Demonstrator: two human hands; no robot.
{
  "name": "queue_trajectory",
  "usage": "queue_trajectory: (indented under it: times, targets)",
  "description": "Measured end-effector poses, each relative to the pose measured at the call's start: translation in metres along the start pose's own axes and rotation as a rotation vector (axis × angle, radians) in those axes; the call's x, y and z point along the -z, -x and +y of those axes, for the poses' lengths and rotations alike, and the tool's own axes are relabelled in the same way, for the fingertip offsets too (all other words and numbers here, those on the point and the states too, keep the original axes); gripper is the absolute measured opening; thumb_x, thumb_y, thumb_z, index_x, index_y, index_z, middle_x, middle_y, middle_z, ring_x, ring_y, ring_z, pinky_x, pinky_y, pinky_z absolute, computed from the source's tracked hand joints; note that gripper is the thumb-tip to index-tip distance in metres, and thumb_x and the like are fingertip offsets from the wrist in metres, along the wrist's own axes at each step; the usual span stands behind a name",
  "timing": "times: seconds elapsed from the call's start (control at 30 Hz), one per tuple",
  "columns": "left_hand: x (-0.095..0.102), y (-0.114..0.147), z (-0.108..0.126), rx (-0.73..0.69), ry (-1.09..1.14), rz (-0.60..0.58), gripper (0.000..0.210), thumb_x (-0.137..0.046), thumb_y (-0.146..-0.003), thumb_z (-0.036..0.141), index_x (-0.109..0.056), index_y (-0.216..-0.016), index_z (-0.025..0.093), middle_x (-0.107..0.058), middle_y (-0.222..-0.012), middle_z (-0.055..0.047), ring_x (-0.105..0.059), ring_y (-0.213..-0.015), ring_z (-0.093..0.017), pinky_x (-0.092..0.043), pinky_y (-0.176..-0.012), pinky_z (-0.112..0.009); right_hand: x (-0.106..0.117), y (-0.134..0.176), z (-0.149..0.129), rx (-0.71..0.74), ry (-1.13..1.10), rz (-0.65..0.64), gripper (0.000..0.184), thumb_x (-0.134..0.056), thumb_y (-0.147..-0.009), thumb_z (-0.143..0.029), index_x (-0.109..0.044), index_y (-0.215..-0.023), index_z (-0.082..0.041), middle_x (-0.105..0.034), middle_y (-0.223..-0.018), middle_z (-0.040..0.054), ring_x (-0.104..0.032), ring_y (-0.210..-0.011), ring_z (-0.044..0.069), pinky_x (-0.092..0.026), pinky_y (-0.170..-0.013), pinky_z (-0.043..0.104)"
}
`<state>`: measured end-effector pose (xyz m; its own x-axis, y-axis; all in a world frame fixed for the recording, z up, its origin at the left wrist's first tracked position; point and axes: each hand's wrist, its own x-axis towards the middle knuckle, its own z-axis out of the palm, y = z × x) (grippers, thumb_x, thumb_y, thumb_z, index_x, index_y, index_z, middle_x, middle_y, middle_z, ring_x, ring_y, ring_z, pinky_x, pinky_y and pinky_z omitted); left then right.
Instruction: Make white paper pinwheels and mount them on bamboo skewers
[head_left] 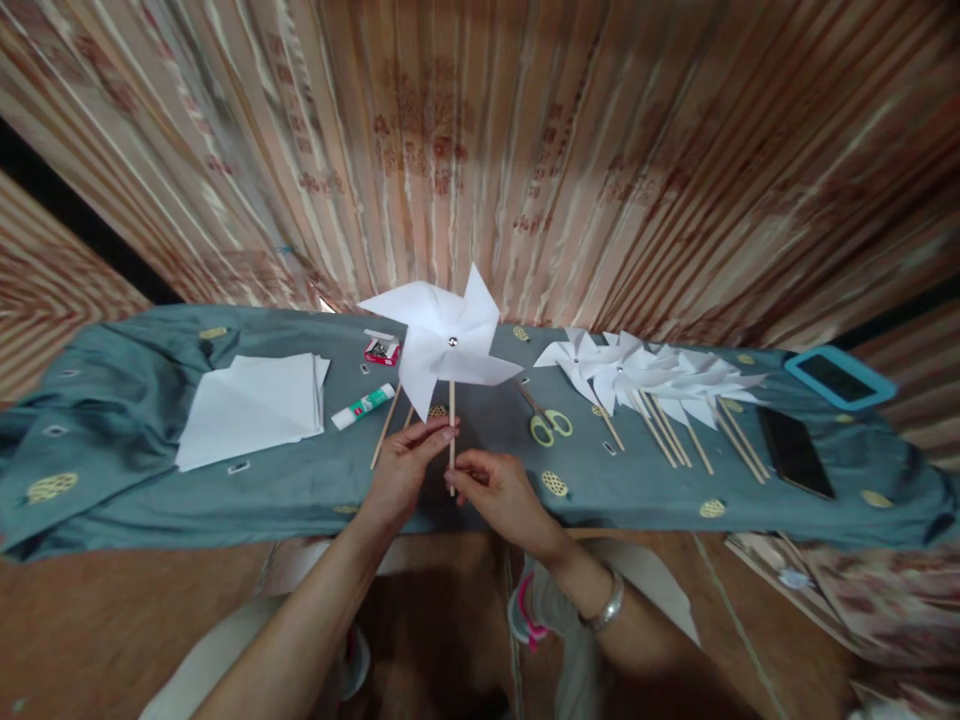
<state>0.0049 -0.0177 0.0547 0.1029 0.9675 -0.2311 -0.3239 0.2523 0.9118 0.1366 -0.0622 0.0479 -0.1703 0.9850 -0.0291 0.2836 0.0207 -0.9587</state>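
A white paper pinwheel (450, 335) with a shiny pin at its centre stands upright on a thin wooden stick in front of me. My left hand (409, 460) pinches the stick just below the paper blades. Lower down, my right hand (499, 490) grips the same stick near its bottom end. To the left of the pinwheel lie a glue stick (364, 407) and a small red box of pins (382, 349). Loose wooden sticks (385, 428) rest partly behind my left hand. Scissors (550, 424) with yellow-green handles lie right of the pinwheel.
White paper sheets (251, 410) are stacked on the left of the cloth-covered table (465, 515). Several finished-looking pinwheels (622, 368) overlap on the right. Beyond them are a dark phone (795, 452) and a blue-framed tablet (840, 378). A patterned curtain (450, 150) hangs behind.
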Motion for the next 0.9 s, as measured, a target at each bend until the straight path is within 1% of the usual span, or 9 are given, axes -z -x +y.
queue_trajectory:
  times: [0.07, 0.13, 0.23, 0.33, 0.43, 0.5, 0.63, 0.77, 0.9]
  targets:
    - [-0.005, 0.0, -0.001, -0.009, 0.002, -0.021, 0.038, -0.085, -0.054, 0.035, -0.077, -0.088, 0.019, -0.076, -0.094, -0.007, -0.067, -0.095, -0.021, -0.046, -0.093, -0.033, 0.009, 0.0, 0.001, 0.004, -0.036, 0.042, 0.018, -0.057, -0.084, -0.032, -0.064, -0.075, -0.018, -0.064, -0.064, -0.0018, -0.06, -0.057, 0.01, -0.045, -0.058, 0.022]
    - [-0.008, 0.001, -0.002, -0.019, 0.0, -0.04, 0.042, -0.085, -0.055, 0.035, -0.076, -0.093, 0.019, -0.076, -0.097, -0.007, -0.067, -0.098, -0.022, -0.046, -0.094, -0.034, 0.025, 0.001, 0.003, -0.011, -0.051, 0.099, 0.02, -0.058, -0.083, -0.036, -0.064, -0.076, -0.018, -0.063, -0.063, -0.0017, -0.059, -0.057, 0.011, -0.045, -0.058, 0.022]
    - [-0.009, 0.003, -0.002, -0.02, -0.009, -0.047, 0.045, -0.086, -0.054, 0.035, -0.075, -0.094, 0.019, -0.075, -0.098, -0.007, -0.067, -0.101, -0.023, -0.045, -0.098, -0.035, 0.058, 0.003, 0.01, -0.049, -0.004, 0.183, 0.025, -0.059, -0.08, -0.042, -0.062, -0.072, -0.018, -0.061, -0.059, -0.0011, -0.059, -0.057, 0.013, -0.045, -0.058, 0.024]
    - [-0.005, 0.005, -0.001, -0.013, -0.029, -0.039, 0.046, -0.087, -0.053, 0.037, -0.075, -0.094, 0.019, -0.075, -0.097, -0.008, -0.067, -0.1, -0.023, -0.045, -0.098, -0.036, 0.096, 0.007, 0.027, -0.125, 0.085, 0.267, 0.032, -0.059, -0.074, -0.05, -0.061, -0.07, -0.018, -0.062, -0.059, 0.0003, -0.057, -0.053, 0.013, -0.044, -0.055, 0.025]
    - [0.0, 0.006, 0.001, -0.012, -0.068, -0.033, 0.046, -0.087, -0.052, 0.038, -0.076, -0.093, 0.019, -0.075, -0.097, -0.008, -0.067, -0.1, -0.023, -0.046, -0.097, -0.036, 0.128, 0.014, 0.045, -0.195, 0.213, 0.269, 0.036, -0.056, -0.074, -0.054, -0.061, -0.067, -0.019, -0.063, -0.059, 0.0016, -0.056, -0.052, 0.013, -0.043, -0.055, 0.025]
    - [0.004, 0.007, 0.002, -0.007, -0.093, -0.035, 0.046, -0.086, -0.052, 0.038, -0.076, -0.093, 0.019, -0.076, -0.097, -0.008, -0.067, -0.1, -0.024, -0.046, -0.096, -0.036, 0.144, 0.019, 0.054, -0.262, 0.296, 0.26, 0.036, -0.054, -0.074, -0.054, -0.062, -0.065, -0.019, -0.063, -0.057, 0.0012, -0.056, -0.052, 0.013, -0.043, -0.056, 0.025]
    - [0.007, 0.009, 0.001, 0.0, -0.116, -0.052, 0.047, -0.086, -0.052, 0.037, -0.075, -0.094, 0.018, -0.076, -0.094, -0.009, -0.067, -0.099, -0.024, -0.047, -0.095, -0.036, 0.161, 0.024, 0.064, -0.309, 0.339, 0.27, 0.032, -0.058, -0.074, -0.048, -0.062, -0.061, -0.019, -0.064, -0.054, 0.0014, -0.058, -0.051, 0.014, -0.044, -0.056, 0.025]
    - [0.01, 0.011, 0.001, 0.018, -0.121, -0.049, 0.047, -0.086, -0.051, 0.036, -0.076, -0.092, 0.018, -0.076, -0.093, -0.009, -0.068, -0.097, -0.024, -0.048, -0.095, -0.036, 0.165, 0.021, 0.068, -0.33, 0.361, 0.281, 0.03, -0.059, -0.075, -0.043, -0.063, -0.059, -0.019, -0.065, -0.053, 0.0022, -0.059, -0.05, 0.015, -0.044, -0.055, 0.025]
    - [0.014, 0.011, 0.001, 0.015, -0.139, -0.052, 0.045, -0.085, -0.054, 0.035, -0.075, -0.094, 0.018, -0.076, -0.093, -0.009, -0.068, -0.098, -0.024, -0.048, -0.095, -0.036, 0.166, 0.016, 0.073, -0.337, 0.38, 0.289, 0.029, -0.058, -0.076, -0.041, -0.064, -0.059, -0.018, -0.065, -0.052, 0.0021, -0.058, -0.049, 0.015, -0.044, -0.053, 0.025]
